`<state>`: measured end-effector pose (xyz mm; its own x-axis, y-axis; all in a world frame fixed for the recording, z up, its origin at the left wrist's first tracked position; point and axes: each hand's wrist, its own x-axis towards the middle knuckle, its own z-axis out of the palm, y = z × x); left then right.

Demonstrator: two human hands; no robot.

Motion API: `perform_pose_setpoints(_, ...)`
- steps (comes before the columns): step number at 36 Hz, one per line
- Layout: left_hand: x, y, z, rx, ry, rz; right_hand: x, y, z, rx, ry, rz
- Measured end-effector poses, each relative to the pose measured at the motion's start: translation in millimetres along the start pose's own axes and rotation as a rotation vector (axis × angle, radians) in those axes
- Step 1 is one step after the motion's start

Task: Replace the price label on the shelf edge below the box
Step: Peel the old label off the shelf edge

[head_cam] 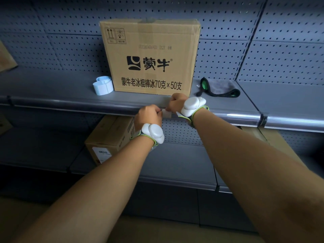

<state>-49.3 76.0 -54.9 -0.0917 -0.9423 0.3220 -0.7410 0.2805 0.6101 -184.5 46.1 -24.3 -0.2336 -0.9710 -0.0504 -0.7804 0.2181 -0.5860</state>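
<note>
A brown cardboard box with black print stands on the grey shelf. Just below its right front corner, a small white price label sits at the shelf edge strip. My left hand pinches the label's left side. My right hand grips its right end against the strip; its fingers are hidden behind the knuckles. Both wrists wear white devices with green straps. A curled roll of pale blue labels stands on the shelf left of the box.
A grey and black cloth with green trim lies on the shelf to the right of the box. Another cardboard box sits on the lower shelf beneath my left hand. Perforated grey panels form the back wall.
</note>
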Motion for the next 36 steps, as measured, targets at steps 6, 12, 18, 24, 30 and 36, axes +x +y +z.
perform_pose_setpoints(6, 0.8, 10.5, 1.8, 0.246, -0.048, 0.034, -3.3, -0.1, 2.0, -0.018, 0.021, 0.026)
perform_pose_setpoints(12, 7.9, 20.5, 3.5, 0.366, -0.1, 0.034, -7.3, -2.4, -0.8, -0.026, 0.007, 0.026)
perform_pose_setpoints(18, 15.9, 17.1, -2.4, 0.103, -0.079, 0.053, -16.0, -5.5, -4.3, -0.042, 0.009, 0.019)
perform_pose_setpoints(24, 30.3, -9.7, -23.3, -0.227, 0.133, 0.031, -27.8, -7.1, -5.1, -0.148, -0.006, 0.033)
perform_pose_setpoints(30, 50.1, -31.9, -36.1, -0.125, -0.094, 0.068, -32.8, -12.7, -0.3, -0.246, 0.088, 0.042)
perform_pose_setpoints(36, 58.5, -33.7, -28.5, 0.04, -0.192, 0.122, -32.0, -15.9, 5.2, -0.32, 0.16, 0.064)
